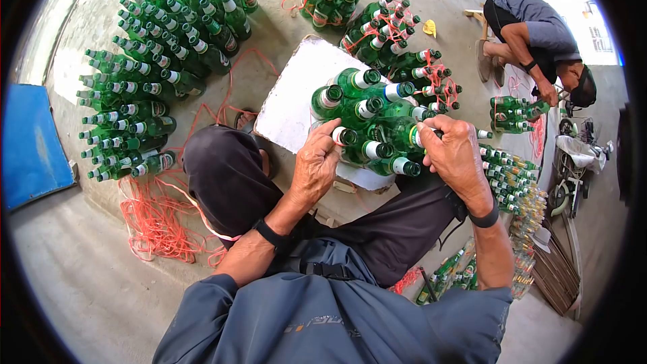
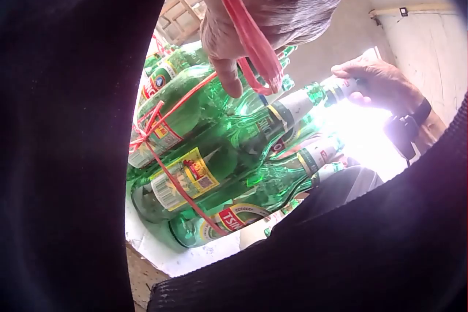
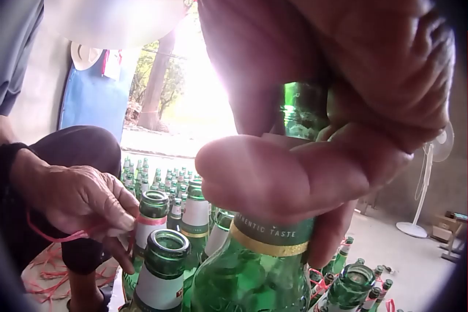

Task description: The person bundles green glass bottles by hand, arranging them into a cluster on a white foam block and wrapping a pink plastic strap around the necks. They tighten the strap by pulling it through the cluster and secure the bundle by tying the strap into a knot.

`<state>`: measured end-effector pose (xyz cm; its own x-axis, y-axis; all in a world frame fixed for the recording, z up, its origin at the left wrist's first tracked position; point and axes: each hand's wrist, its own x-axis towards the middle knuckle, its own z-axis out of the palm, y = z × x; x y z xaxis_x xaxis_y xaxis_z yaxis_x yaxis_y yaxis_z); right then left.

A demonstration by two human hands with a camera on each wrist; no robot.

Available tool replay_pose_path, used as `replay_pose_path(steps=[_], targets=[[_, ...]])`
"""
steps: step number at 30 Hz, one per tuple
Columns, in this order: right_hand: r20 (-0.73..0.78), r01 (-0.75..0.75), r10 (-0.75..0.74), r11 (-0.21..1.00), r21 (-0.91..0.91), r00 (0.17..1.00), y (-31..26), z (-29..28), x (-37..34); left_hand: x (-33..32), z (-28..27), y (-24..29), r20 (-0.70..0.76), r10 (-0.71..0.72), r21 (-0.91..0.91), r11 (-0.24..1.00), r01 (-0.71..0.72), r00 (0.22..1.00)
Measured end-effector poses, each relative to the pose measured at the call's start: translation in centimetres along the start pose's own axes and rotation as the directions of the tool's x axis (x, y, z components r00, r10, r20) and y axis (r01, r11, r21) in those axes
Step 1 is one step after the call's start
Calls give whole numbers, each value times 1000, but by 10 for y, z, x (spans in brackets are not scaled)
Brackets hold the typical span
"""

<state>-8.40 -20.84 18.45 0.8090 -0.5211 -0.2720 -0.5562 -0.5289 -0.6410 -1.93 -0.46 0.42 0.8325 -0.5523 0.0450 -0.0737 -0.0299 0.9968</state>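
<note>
"On the white block [image 1: 290, 101], which step was shown?" asked the student.

"The binding of a cluster of green bottles [image 1: 369, 107], as far as could be judged," replied the tutor. "Red string [image 2: 252, 34] ran round the bottle bodies and crossed over itself at one side. The right hand [image 1: 458, 155] pinched the neck of one bottle [image 3: 274, 253] between thumb and fingers. The left hand [image 1: 315, 165] had its fingers curled with the string, the forefinger reaching to a neighbouring neck."

"And what did the next move call for?"

"In judgement, a steady hold on that neck while the string was drawn snug; a slack turn might have let an outer bottle slip from the group."

"The counts?"

"One white block, bearing nine bottles whose mouths could be made out; others may have been hidden. Beyond the block stood at least three tied bundles [image 1: 337, 0]. To the left of the block stood a mass of untied bottles [image 1: 182, 27], too crowded to number. One string heap [image 1: 155, 222] lay left of the block, on its near side. One other person [image 1: 539, 13] bent over bottles well to the right of the block."
</note>
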Motion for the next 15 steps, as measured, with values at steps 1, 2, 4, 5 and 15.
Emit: replay_pose_path(steps=[1, 2, 4, 5, 15], targets=[[-3, 4, -4, 1000, 3, 1000, 0, 1, -1, 0, 0, 0, -1, -6, -4, 1000, 6, 1000], [-6, 7, -7, 1000, 6, 1000, 0, 1, -1, 0, 0, 0, -1, -13, -8, 1000, 13, 1000], [-16, 89, -90, 994, -61, 996, 8, 2, 1, -1, 0, 1, -2, -22, -7, 1000, 22, 1000], [-19, 130, -132, 987, -95, 991, 12, 3, 2, -1, -1, 2, -2, -24, -4, 1000, 24, 1000], [10, 224, -228, 945, -240, 974, 18, 0, 6, -2, -7, 11, 45, -135, -83, 987, 138, 990]])
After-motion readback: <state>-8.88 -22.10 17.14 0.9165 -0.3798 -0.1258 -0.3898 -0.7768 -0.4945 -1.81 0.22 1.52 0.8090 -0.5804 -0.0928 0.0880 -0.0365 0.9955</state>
